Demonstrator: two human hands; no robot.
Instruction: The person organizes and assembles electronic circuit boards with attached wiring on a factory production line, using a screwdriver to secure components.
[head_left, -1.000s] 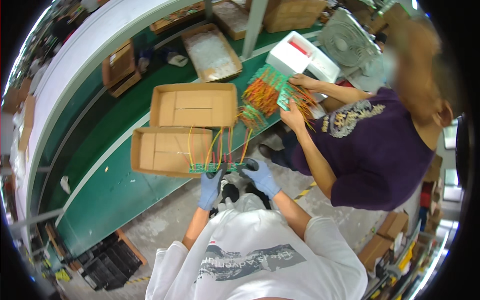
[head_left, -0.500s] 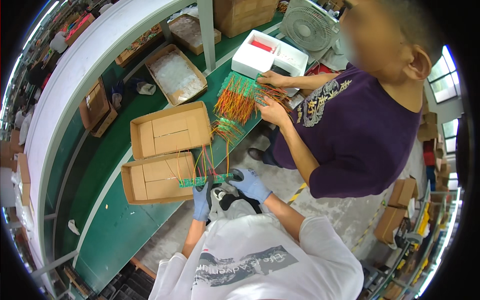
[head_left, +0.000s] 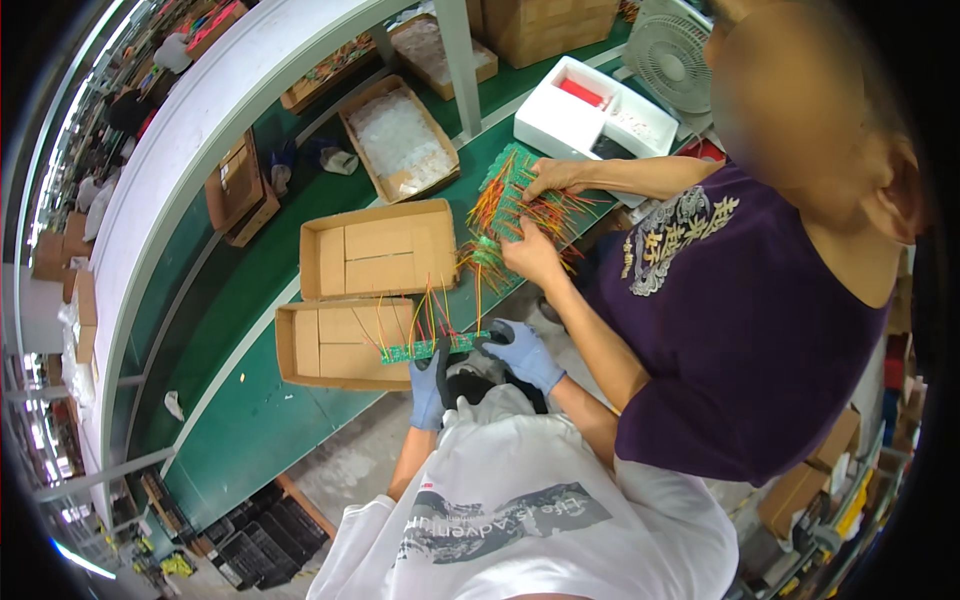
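Green bench at nine o'clock; your left hand and right hand grip the circuit strip, likely light, brittle: hold its edges.

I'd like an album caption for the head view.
Gloved left hand and right hand hold a wired green circuit strip near an open cardboard box.

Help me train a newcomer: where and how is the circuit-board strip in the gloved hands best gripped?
Probably pinch the circuit-board strip along its near edge, toward each end, coming from the body side: it's long and narrow, and its red and yellow wires extend toward the cartons.
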